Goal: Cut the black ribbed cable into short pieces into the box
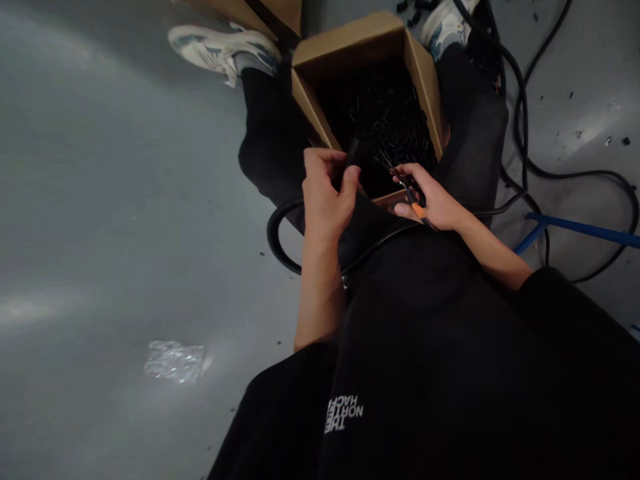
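Note:
My left hand (329, 193) is closed around the end of a black tube (353, 152), which points out over the box. A loop of black hose passes behind my left forearm; whether it is the same length is hard to tell. In my right hand (436, 200) is a pair of scissors (406, 189) with orange on the black handles. The blades point toward the tube end, with a gap between them. Beneath both hands an open cardboard box (345, 41) stands between my legs. Many short black tube pieces (383, 107) lie in it.
Long black hose (523, 127) coils over the grey floor at the right, near a blue bar (590, 229). A crumpled clear plastic piece (175, 361) lies at lower left. More cardboard (240, 15) is at the top. Small black scraps dot the floor.

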### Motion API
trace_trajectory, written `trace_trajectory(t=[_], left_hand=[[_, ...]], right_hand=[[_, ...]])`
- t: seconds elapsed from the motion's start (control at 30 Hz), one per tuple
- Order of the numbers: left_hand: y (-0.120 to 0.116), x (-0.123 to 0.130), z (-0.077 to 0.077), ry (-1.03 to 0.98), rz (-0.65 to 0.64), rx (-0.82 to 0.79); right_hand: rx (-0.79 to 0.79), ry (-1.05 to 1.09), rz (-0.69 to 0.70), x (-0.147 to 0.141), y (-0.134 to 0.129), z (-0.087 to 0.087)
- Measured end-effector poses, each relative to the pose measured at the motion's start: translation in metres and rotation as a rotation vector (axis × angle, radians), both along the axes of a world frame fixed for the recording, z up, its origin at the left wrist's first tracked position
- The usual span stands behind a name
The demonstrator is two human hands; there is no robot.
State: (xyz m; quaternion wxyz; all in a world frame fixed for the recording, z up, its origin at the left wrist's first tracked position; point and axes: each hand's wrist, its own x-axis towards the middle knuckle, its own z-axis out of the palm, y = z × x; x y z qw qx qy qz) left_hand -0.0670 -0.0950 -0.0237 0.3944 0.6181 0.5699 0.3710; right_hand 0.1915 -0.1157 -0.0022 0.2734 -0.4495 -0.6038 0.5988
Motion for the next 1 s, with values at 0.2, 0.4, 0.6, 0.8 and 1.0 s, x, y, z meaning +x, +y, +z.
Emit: trace_trajectory(t=[0.2,0.4,0.6,0.8,1.0], left_hand=[[-0.004,0.015,0.001,0.048,0.074,0.028],[-0.008,0.021,0.004,0.052,0.011,0.021],[-0.01,0.019,0.004,0.05,0.049,0.059],[-0.012,0.019,0.018,-0.033,-0.076,-0.013],[-0.007,0.007,0.027,-0.194,-0.156,-0.15]], right_hand=[[0.087,-0.197,0.048,-0.008,0.003,0.014],[0.107,-0.207,0.053,-0.009,0.008,0.013],[0.2,-0.283,0.071,-0.011,0.007,0.019],[0.213,-0.403,0.112,-0.013,0.01,0.031],[0.29,-0.426,0.221,-0.006,0.009,0.036]])
